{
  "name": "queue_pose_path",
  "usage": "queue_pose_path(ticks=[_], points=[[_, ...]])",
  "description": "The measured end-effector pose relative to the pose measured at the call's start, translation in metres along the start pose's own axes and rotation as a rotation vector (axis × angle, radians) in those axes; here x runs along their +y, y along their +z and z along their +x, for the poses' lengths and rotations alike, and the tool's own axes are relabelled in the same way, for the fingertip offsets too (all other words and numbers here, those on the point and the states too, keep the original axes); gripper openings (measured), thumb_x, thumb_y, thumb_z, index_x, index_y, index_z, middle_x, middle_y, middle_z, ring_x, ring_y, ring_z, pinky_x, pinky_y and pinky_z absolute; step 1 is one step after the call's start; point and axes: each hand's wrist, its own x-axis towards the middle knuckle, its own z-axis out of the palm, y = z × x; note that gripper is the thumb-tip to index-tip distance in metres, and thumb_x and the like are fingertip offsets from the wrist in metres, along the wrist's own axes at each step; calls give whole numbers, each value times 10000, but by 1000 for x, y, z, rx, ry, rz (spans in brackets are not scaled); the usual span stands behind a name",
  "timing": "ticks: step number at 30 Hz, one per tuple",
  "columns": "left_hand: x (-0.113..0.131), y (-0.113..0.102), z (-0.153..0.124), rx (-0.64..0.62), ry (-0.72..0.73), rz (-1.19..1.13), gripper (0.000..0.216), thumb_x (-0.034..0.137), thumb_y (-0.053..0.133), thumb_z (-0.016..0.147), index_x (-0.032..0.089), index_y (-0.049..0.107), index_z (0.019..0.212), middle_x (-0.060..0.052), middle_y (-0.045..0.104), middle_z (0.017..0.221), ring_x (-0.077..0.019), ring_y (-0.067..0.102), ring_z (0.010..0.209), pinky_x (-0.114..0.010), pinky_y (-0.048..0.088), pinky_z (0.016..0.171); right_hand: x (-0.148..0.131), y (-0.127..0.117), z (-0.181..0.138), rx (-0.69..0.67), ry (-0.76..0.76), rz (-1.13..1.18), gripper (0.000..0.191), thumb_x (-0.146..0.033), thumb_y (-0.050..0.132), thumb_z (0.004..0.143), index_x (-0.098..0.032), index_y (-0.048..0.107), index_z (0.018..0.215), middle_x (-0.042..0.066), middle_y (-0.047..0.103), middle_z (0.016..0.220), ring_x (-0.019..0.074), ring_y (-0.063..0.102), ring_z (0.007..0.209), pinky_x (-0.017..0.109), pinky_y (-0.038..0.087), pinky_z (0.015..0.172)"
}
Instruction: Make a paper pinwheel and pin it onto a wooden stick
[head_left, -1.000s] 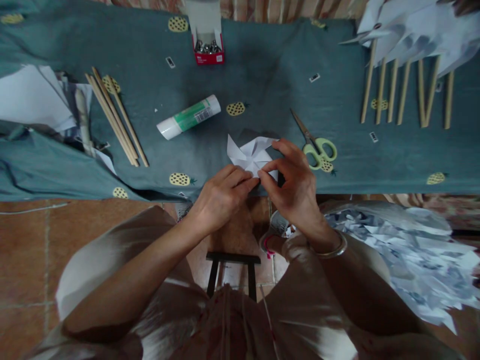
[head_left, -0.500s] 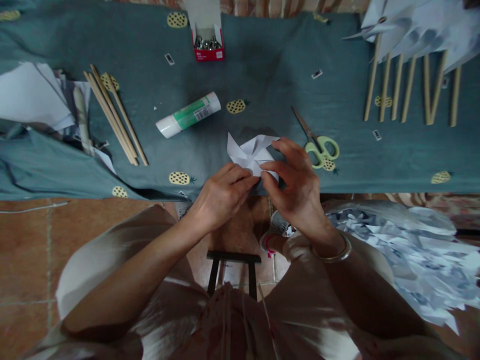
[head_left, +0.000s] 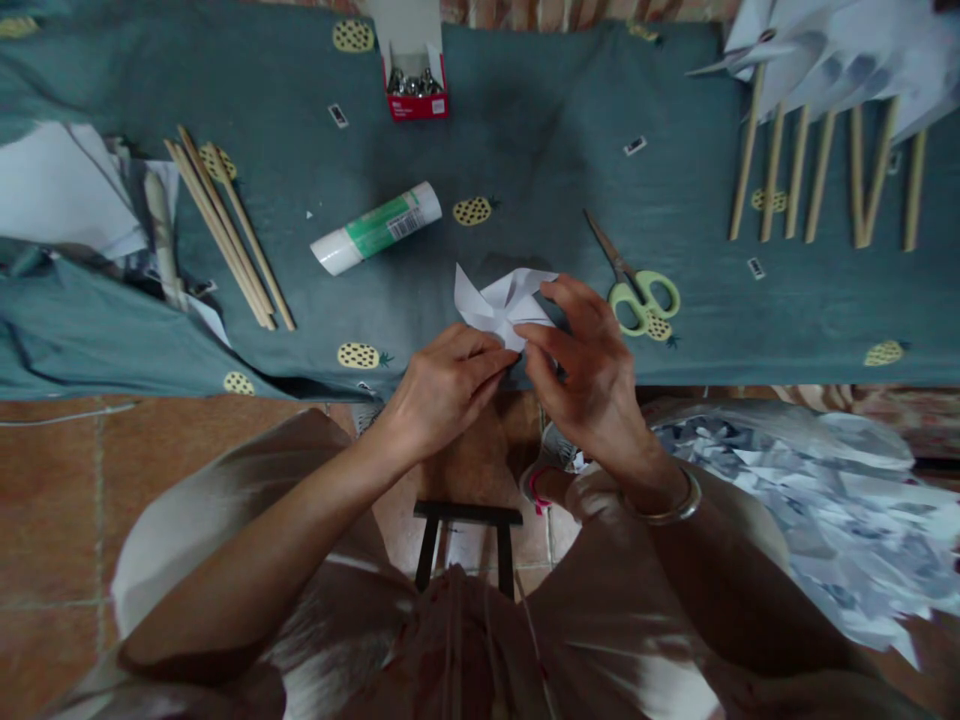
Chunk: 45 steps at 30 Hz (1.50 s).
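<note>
A white paper pinwheel [head_left: 495, 302] with pointed, folded blades is held just above the table's front edge. My left hand [head_left: 450, 385] pinches its lower side, thumb and fingers pressed together on the paper. On the other side my right hand [head_left: 589, 365] grips it too, with the index finger and thumb near the lower right and another finger against the upper right blade. The fingers partly cover the right part of the paper. Green-handled scissors [head_left: 634, 285] lie to the right of my right hand. A glue stick [head_left: 376, 228] with a green label lies beyond my left hand.
The table has a green cloth [head_left: 285, 60]. A red box [head_left: 416, 105] of metal pieces stands open at the back. Wooden sticks [head_left: 225, 235] and paper sheets [head_left: 64, 190] lie left. Finished pinwheels [head_left: 825, 65] on sticks lie right. A bag of paper pieces [head_left: 832, 500] sits below.
My right hand has shifted very slightly left, its index finger and thumb moving a little over the paper. The pinwheel stays in nearly the same place, and my left hand keeps its pinch.
</note>
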Motion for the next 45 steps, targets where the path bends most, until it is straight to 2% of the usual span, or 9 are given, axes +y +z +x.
queue_pose_path(ticks=[7,15,19,21,29,33,37,41,45], points=[[0,0,0,10,7,0,181,181,564,976,149,724,1054,-64,734,927,-166,683,894,-277,571,758,1,1,-1,-15,-46,8,275,-227,448,987,-261,645,1176,81,509,1455,299,391,1459,543,403,1180],[1,-1,1,12,8,-20,164,153,592,955,127,726,1046,-76,733,925,-174,682,883,-286,575,748,1,5,-3,-32,-40,-83,315,-220,406,998,-308,614,1217,49,447,1519,297,339,1503,535,450,1139],[0,0,1,13,0,-24,163,160,591,959,145,725,1051,-62,729,917,-167,682,886,-284,572,753,7,6,-4,-117,-32,-48,375,-303,442,1004,-399,550,1349,-17,423,1561,335,276,1531,579,421,1155],[0,0,1,6,1,-9,166,163,585,962,152,724,1054,-57,729,924,-167,683,891,-282,573,754,8,8,-4,-125,-32,-50,400,-325,433,1009,-418,515,1389,-13,427,1561,346,274,1531,598,425,1144],[2,-3,2,-10,28,56,163,165,564,968,141,712,1032,-61,721,919,-167,672,872,-283,574,746,-2,14,-4,-51,-60,-70,404,-273,294,1047,-344,469,1404,33,383,1577,304,278,1535,557,412,1132],[4,-6,2,-43,36,116,175,168,550,976,138,701,1058,-80,712,957,-180,652,889,-305,565,751,-4,26,-3,22,-42,-65,395,-225,308,1044,-358,470,1379,33,420,1551,276,288,1535,539,410,1126],[5,-8,2,-47,61,170,169,162,552,976,106,696,1046,-95,705,948,-187,632,870,-308,548,741,-4,34,-3,37,-36,-70,376,-203,328,1036,-354,499,1335,35,463,1521,259,328,1516,522,421,1123],[4,-7,2,-43,75,191,166,158,555,973,114,698,1044,-83,704,937,-185,620,858,-297,533,726,-1,25,-3,7,-46,-60,395,-187,347,1012,-340,514,1334,36,464,1525,279,305,1528,540,419,1136],[3,-5,1,-40,67,183,183,161,551,974,119,697,1077,-86,704,956,-191,620,879,-312,541,752,4,13,-5,-84,-14,-35,498,-192,366,991,-403,450,1434,-6,420,1577,285,274,1546,539,402,1169]])
